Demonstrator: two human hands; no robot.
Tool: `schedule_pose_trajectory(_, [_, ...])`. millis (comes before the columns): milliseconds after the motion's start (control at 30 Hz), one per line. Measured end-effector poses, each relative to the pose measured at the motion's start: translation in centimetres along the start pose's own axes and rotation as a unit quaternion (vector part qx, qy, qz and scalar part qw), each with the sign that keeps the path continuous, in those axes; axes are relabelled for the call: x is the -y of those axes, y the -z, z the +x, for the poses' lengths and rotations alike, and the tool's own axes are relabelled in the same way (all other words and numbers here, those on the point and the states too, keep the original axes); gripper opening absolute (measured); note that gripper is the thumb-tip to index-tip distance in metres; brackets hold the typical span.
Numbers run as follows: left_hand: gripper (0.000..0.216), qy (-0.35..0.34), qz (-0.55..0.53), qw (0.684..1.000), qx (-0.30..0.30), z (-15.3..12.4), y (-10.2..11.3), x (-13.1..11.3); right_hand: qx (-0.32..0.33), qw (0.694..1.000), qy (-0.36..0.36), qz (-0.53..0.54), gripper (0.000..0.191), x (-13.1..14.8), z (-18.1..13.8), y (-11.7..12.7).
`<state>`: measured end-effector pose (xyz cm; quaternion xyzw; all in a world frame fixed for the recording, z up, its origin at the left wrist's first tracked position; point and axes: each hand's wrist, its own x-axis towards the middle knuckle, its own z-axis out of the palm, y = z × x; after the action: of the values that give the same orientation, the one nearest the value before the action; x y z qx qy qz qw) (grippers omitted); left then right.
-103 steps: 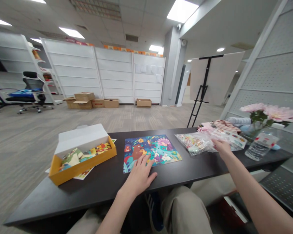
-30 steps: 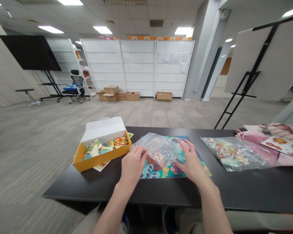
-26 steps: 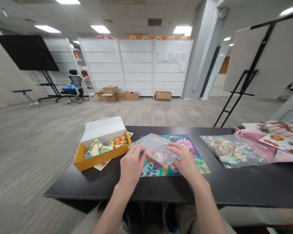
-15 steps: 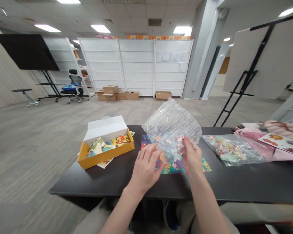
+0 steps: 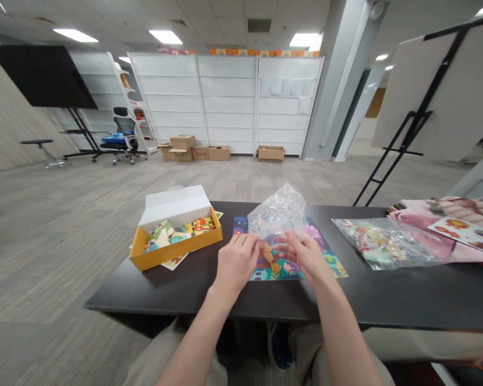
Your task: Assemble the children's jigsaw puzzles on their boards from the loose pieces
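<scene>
A clear, crinkled plastic bag (image 5: 279, 206) stands up over a colourful picture sheet (image 5: 326, 252) on the dark table. My left hand (image 5: 237, 262) is closed at the bag's near left edge, thumb and fingers pinching the plastic. On the other side, my right hand (image 5: 308, 258) has its fingers stretched out and apart, close against the bag's near edge; whether they touch the plastic I cannot tell. The sheet shows sea-like plants and flowers, and is partly hidden by the bag and both hands.
An open yellow box (image 5: 177, 249) with printed cardboard pieces stands at the left, on top of some cards (image 5: 176, 261). To the right lie a filled clear bag (image 5: 380, 241), pink cloth (image 5: 421, 230) and a printed sheet (image 5: 467, 234). The table's front edge (image 5: 265, 319) runs below my forearms.
The plastic bag has come lower and looks more bunched, showing more of the picture sheet. My right hand has loosened from its grip on the bag and moved slightly left, fingers spreading.
</scene>
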<state>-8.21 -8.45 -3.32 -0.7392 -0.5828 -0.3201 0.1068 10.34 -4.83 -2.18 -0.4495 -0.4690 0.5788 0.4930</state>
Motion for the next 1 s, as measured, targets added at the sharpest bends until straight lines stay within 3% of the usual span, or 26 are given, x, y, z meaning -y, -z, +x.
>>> schedule_pose_trajectory(200, [0.021, 0.059, 0.068, 0.994, 0.067, 0.2, 0.1, 1.6, -0.006, 0.966, -0.061, -0.252, 0.045, -1.1, 0.2, 2.0])
schedule_pose_trajectory(333, [0.021, 0.077, 0.079, 0.987, 0.118, -0.1, 0.5, 2.4, 0.008, 0.937, -0.022, -0.348, 0.044, -1.3, 0.3, 2.4])
schedule_pose_trajectory(467, [0.023, 0.064, 0.039, 0.993, 0.087, -0.9, 1.3, 3.0, 0.013, 0.900, 0.039, -0.433, 0.039, -0.7, -0.2, 1.9])
schedule_pose_trajectory(567, [0.016, 0.028, -0.023, 0.996, 0.082, -1.8, 2.7, 3.3, 0.035, 0.886, 0.089, -0.453, 0.032, -0.3, -0.7, 1.7])
schedule_pose_trajectory(700, [0.018, -0.038, -0.095, 0.977, 0.186, -3.1, 4.0, 3.3, 0.100, 0.864, 0.164, -0.466, 0.026, -0.3, -1.4, 1.2])
schedule_pose_trajectory(833, [0.040, -0.015, -0.075, 0.974, 0.215, -3.5, 3.8, 3.5, 0.156, 0.847, 0.211, -0.463, 0.016, -0.8, -1.8, -0.2])
schedule_pose_trajectory(933, [0.037, -0.018, -0.066, 0.972, 0.224, -3.2, 3.7, 4.1, 0.182, 0.834, 0.244, -0.461, 0.006, -1.3, -1.9, -1.2])
schedule_pose_trajectory(1000, [0.033, -0.032, -0.074, 0.970, 0.231, -3.0, 3.9, 4.4, 0.193, 0.829, 0.252, -0.460, 0.011, -1.6, -1.9, -1.5])
